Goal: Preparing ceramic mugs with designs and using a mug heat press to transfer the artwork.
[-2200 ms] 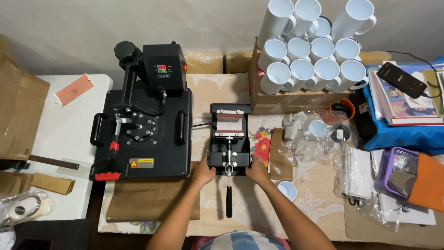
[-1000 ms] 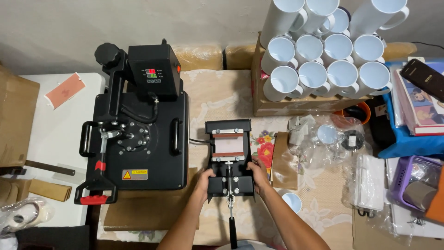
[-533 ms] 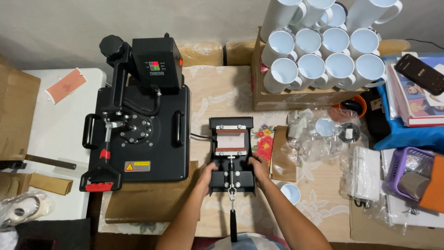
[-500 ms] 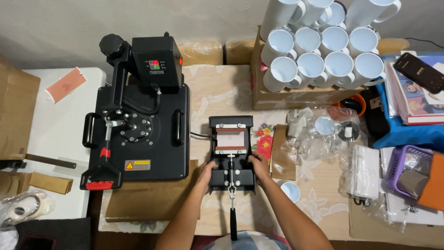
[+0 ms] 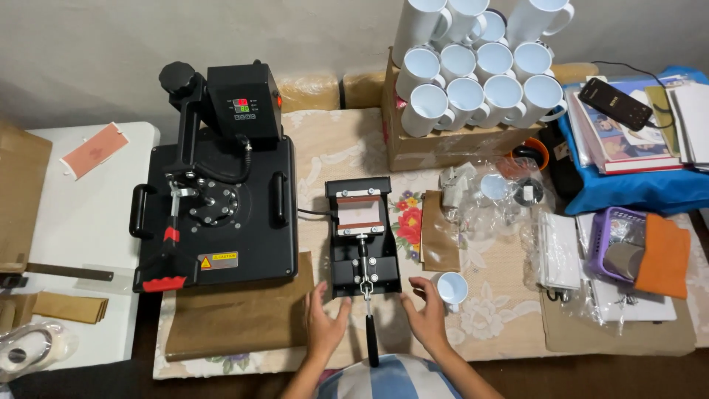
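A small black mug press point(image 5: 362, 235) with a brown heating pad stands in the middle of the cloth-covered table point(image 5: 340, 140), its long black lever handle point(image 5: 371, 338) pointing toward me. My left hand point(image 5: 325, 322) rests flat and empty on the table just left of the handle, below the press's front corner. On the other side of the handle lies my right hand point(image 5: 423, 316), fingers spread, holding nothing. A small white mug point(image 5: 451, 289) stands just right of my right hand.
A large black flat heat press point(image 5: 214, 207) sits left of the mug press on brown paper point(image 5: 236, 318). A cardboard box point(image 5: 443, 144) stacked with white mugs is at the back. Plastic wrappers, a purple basket point(image 5: 617, 244), papers and a phone point(image 5: 614, 103) crowd the right side.
Both hands have come off the sides of the mug press base and now lie open on the table either side of the lever handle. The camera view shifted slightly.
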